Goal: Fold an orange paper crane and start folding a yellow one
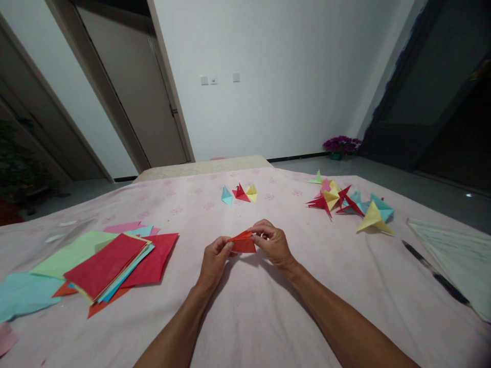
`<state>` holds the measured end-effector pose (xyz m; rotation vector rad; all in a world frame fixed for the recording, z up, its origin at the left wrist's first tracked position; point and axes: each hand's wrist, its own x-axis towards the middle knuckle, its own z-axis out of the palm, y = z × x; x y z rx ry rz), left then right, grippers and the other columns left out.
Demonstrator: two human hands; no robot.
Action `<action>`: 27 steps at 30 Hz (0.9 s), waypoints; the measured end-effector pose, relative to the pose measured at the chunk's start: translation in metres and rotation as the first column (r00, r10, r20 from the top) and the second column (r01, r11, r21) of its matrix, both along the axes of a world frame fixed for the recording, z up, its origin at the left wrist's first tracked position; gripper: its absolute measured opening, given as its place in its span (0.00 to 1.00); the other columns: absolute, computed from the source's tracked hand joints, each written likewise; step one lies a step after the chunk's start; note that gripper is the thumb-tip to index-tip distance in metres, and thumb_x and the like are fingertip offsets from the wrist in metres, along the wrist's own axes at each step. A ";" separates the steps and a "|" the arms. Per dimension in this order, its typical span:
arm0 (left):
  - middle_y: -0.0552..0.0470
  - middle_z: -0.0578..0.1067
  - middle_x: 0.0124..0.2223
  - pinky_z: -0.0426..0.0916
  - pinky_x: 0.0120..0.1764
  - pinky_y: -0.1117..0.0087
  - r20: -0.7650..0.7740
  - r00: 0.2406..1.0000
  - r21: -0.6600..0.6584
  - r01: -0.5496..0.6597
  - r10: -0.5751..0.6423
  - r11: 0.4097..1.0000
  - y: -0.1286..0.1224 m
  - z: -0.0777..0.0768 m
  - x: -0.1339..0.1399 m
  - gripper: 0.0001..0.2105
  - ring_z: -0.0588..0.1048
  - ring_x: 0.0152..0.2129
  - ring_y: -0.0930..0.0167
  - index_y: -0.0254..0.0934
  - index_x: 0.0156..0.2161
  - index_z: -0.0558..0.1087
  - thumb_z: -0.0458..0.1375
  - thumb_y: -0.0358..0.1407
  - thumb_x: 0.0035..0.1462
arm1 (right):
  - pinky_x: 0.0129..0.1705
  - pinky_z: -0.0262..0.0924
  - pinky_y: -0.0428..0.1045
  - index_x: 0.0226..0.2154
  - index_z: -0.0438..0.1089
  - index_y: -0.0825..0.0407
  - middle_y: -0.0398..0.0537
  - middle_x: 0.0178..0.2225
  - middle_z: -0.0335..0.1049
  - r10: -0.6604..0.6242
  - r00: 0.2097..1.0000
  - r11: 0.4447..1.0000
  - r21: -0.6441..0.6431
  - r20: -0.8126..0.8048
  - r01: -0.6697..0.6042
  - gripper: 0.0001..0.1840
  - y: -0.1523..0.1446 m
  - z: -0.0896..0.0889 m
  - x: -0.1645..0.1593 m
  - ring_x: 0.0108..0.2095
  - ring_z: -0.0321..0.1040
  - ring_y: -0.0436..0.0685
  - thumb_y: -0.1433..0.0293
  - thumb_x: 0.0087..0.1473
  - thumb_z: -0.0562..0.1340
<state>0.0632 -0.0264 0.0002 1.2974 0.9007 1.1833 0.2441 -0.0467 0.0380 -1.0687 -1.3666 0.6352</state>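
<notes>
An orange sheet of folded paper [244, 245] is held between both hands, just above the middle of the table. My left hand [218, 257] pinches its left edge between thumb and fingers. On the other side, my right hand [274, 244] grips the upper right part with thumb and fingertips. Creased layers show along the paper's top edge. Beyond the hands stand three small folded paper figures: a light blue one [226, 196], a red paper crane [241, 193] and a yellow one [251, 192].
Stacked coloured paper sheets [107, 263] lie at the left. Several folded paper cranes [345, 202] are heaped at the right. A black pen [435, 272] lies beside a paper notebook [456, 255] at the far right. A pink patterned cloth [245, 317] covers the table.
</notes>
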 end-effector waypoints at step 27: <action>0.57 0.69 0.22 0.56 0.23 0.77 -0.060 0.996 -0.020 0.061 -0.062 0.998 -0.002 0.005 0.002 0.13 0.62 0.18 0.78 0.33 0.29 0.75 0.64 0.44 0.51 | 0.33 0.58 0.48 0.29 0.79 0.49 0.46 0.32 0.70 -0.034 0.995 0.999 -0.013 -0.095 0.033 0.06 0.007 -0.014 0.001 0.33 0.65 0.53 0.69 0.49 0.64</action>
